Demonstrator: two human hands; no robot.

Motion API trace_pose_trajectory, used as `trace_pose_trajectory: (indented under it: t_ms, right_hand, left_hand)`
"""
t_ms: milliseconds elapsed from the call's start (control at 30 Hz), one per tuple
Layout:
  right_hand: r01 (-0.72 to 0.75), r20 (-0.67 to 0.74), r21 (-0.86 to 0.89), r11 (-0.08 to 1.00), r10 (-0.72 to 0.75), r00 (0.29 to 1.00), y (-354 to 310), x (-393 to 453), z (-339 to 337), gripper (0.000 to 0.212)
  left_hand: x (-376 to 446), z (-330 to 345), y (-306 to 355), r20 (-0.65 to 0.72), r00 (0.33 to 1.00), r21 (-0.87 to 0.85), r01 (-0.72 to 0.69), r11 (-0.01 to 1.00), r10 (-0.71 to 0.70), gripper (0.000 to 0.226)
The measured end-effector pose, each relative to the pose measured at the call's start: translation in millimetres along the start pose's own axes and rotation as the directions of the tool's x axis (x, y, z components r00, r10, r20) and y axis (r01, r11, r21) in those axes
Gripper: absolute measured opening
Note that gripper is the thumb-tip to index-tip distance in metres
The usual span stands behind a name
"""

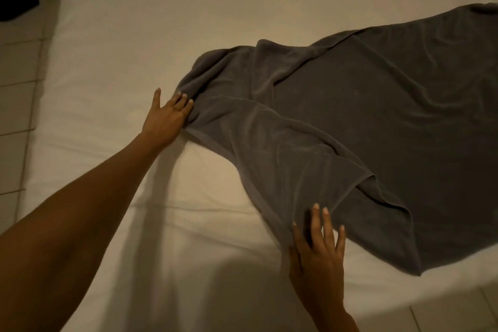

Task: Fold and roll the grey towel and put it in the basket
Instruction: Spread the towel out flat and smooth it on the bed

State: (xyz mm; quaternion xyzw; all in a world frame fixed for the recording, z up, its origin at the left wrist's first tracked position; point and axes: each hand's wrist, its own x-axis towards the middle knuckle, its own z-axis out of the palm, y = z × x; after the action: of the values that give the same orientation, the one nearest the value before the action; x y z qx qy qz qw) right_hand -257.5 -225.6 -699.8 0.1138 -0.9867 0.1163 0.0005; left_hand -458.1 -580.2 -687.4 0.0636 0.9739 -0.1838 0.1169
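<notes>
My left hand (167, 113) reaches out flat, fingers loosely spread, its fingertips touching the bunched far corner of the towel (377, 121); I cannot tell whether it pinches any cloth or only presses on it. My right hand (319, 253) lies nearer me, palm down and fingers splayed, resting on the towel's near edge with nothing gripped. Between the two hands runs a hemmed edge, and a flap of cloth is turned back over the main body, leaving soft ridges and creases. The towel spreads away to my right across a white bed (161, 21), its far end running out of view. No basket shows. I judge the towel soft, limp and fairly thick, light enough to drag yet prone to sag and wrinkle, clinging slightly to the sheet. The best holds look to be the two corners along this hem, pinched so the edge pulls taut. Tiled floor (16, 105) lies beyond the bed on my left.
</notes>
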Motion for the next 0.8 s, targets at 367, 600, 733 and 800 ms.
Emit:
trace_pose_trajectory:
  t_ms: [367,600,733,800]
  right_hand:
    - [0.218,-0.071,0.105,0.970,-0.211,0.975,-70.7,-69.6,5.1,0.030]
    - [0.173,-0.125,0.179,0.969,-0.152,0.980,-98.4,-100.7,-1.5,0.026]
    - [0.149,-0.049,0.169,0.974,-0.142,0.989,-109.3,-104.2,-0.3,0.025]
    - [0.137,-0.032,0.178,0.974,-0.133,0.991,-123.4,-107.0,0.9,0.024]
  left_hand:
    - [-71.3,8.7,-41.8,-0.015,0.989,-0.075,0.142,0.987,-0.144,0.055]
    - [-79.3,12.5,-65.7,-0.071,0.993,-0.080,0.087,0.993,-0.093,0.054]
    - [-79.9,10.9,-80.4,-0.072,0.993,-0.051,0.085,0.995,-0.089,0.051]
    - [-82.5,12.6,-92.4,-0.057,0.995,-0.014,0.084,0.996,-0.085,0.051]
